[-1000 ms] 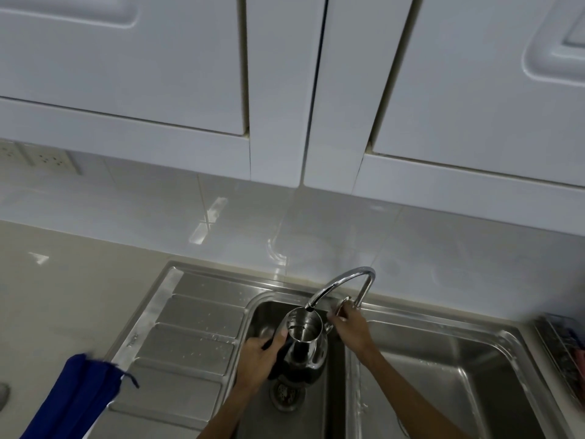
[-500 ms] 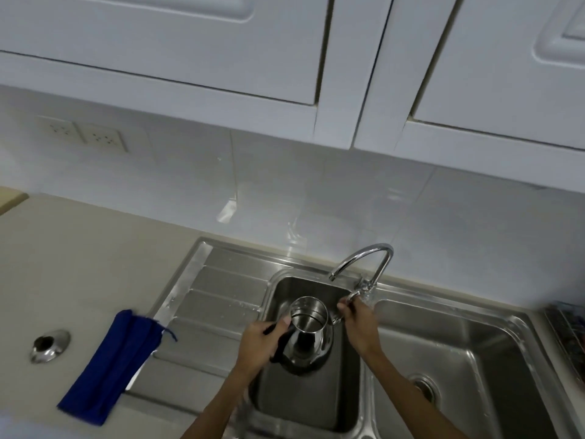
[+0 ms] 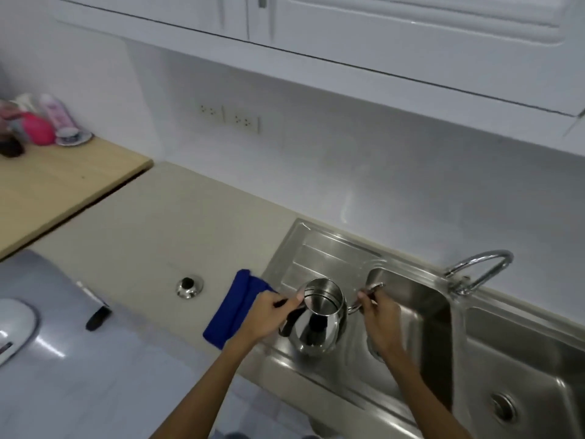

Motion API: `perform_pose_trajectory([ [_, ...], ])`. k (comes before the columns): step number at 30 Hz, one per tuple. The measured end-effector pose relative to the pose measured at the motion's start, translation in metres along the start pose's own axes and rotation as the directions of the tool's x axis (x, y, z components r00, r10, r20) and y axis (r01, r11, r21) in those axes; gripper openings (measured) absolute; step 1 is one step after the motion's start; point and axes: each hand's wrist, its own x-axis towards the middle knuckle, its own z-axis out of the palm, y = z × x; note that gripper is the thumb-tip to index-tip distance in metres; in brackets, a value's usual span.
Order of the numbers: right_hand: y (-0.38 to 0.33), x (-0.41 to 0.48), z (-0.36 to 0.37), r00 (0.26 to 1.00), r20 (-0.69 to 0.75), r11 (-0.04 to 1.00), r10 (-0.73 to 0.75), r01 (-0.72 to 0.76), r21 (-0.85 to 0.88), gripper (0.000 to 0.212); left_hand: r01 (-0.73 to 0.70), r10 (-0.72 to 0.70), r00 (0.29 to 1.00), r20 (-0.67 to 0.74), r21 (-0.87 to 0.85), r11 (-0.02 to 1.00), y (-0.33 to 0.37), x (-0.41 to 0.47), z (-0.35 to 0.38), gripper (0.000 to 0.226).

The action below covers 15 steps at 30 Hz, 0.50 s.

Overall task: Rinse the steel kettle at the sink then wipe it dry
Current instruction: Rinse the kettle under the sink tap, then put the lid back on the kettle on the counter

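Kettle (image 3: 321, 318) sits in my grip over the ribbed drainboard (image 3: 319, 258) of the sink (image 3: 421, 299), lid off, mouth open toward me, body tilted a bit. My left hand (image 3: 269, 315) is clamped on the black handle (image 3: 289, 321) on the kettle's left side, thumb up near the rim. My right hand (image 3: 378, 315) is closed on the spout (image 3: 364, 299), which sticks out from the kettle's right side toward the basin; fingers pinch it, that much is clear, though how hard I can't tell. Faucet (image 3: 478, 267) stands well beyond my right hand, and no water shows running from it. Kettle is out from under the faucet, so I judge the rinse step is over or nearly so, and the drying step is about to start; not yet wiping, no cloth in either hand. Blue cloth (image 3: 234, 308) lies on the counter (image 3: 152, 236) just left of my left hand, partly behind it, its near end hanging toward the counter edge. Small steel lid with black knob (image 3: 189, 287) lies further left of the cloth, apart from it. Next move, as I read it: let the right hand release the spout, keep the handle clamped in the left, reach across for the cloth, then rub the wet shell. Kettle looks slick and rounded, so the handle grip must stay firm during the one-handed hold. Whether water remains inside I cannot tell.
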Motion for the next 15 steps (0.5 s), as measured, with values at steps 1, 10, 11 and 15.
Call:
perform_pose_trajectory([
  [1, -0.010, -0.001, 0.017, 1.000, 0.009, 1.000, -0.005, 0.005, 0.021, 0.005, 0.006, -0.006, 1.000, -0.015, 0.019, 1.000, -0.003, -0.004, -0.020, 0.058],
  [10, -0.108, -0.020, 0.144, 0.992, 0.113, 0.992, -0.055, 0.041, 0.118, 0.021, 0.058, -0.049, 0.994, -0.095, 0.088, 0.994, -0.033, -0.027, -0.179, 0.059],
  [11, -0.118, -0.020, 0.155, 0.989, 0.136, 0.992, -0.057, 0.040, 0.119, 0.016, 0.057, -0.048, 0.993, -0.104, 0.086, 0.995, -0.036, -0.027, -0.192, 0.059],
  [15, -0.147, -0.013, 0.200, 0.973, 0.216, 0.990, -0.078, 0.050, 0.133, 0.009, 0.072, -0.059, 0.985, -0.162, 0.075, 0.995, -0.052, -0.024, -0.242, 0.060],
])
